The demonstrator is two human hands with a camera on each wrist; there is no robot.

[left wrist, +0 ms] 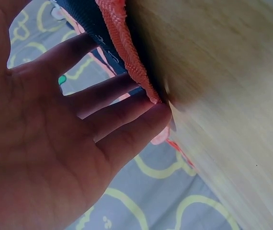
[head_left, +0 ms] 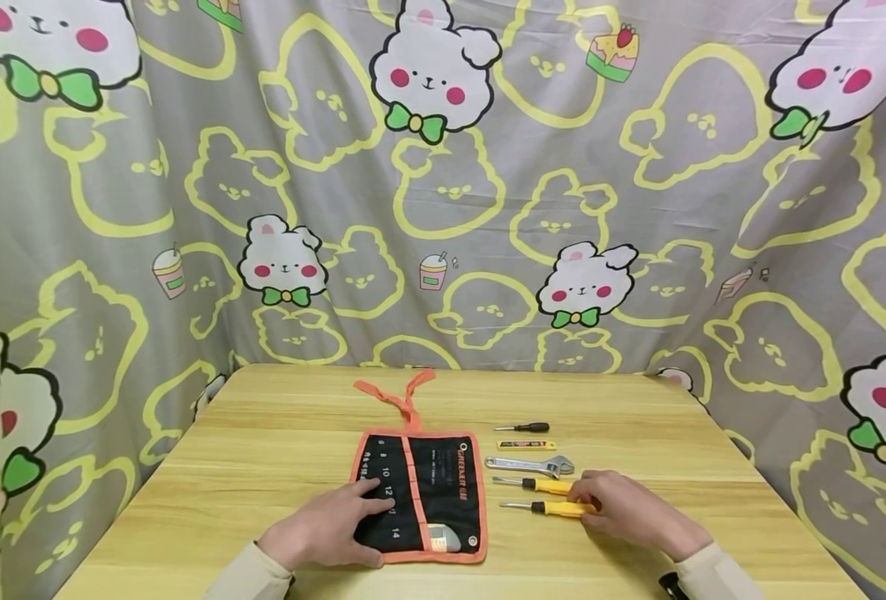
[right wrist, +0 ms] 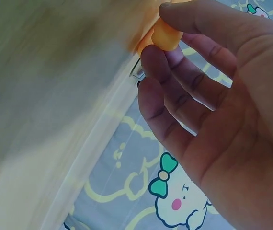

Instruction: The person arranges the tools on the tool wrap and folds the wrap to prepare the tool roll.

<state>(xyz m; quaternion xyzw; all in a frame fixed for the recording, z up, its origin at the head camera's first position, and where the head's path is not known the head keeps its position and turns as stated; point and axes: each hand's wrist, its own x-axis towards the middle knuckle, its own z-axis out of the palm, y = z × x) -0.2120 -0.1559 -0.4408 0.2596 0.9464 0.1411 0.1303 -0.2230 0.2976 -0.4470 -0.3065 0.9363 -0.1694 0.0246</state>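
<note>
A black roll-up tool pouch (head_left: 443, 467) with orange trim and printed numbers lies flat on the table. My left hand (head_left: 333, 521) rests on its left part with fingers spread; in the left wrist view the fingertips lie at the orange edging (left wrist: 127, 52). My right hand (head_left: 630, 512) pinches the handle end of the nearer yellow-handled screwdriver (head_left: 551, 508). The right wrist view shows that rounded yellow end (right wrist: 167, 36) between thumb and fingers. A second yellow-handled screwdriver (head_left: 543, 485) lies just beyond it, its handle end close to my fingers.
Farther back in the row lie an adjustable wrench (head_left: 530, 465), a flat yellow labelled item (head_left: 527, 445) and a small black screwdriver (head_left: 525, 427). A grey rounded tool (head_left: 446, 538) shows in the pouch's lower pocket. Orange ties (head_left: 405, 400) extend behind. A patterned curtain (head_left: 443, 183) surrounds the table.
</note>
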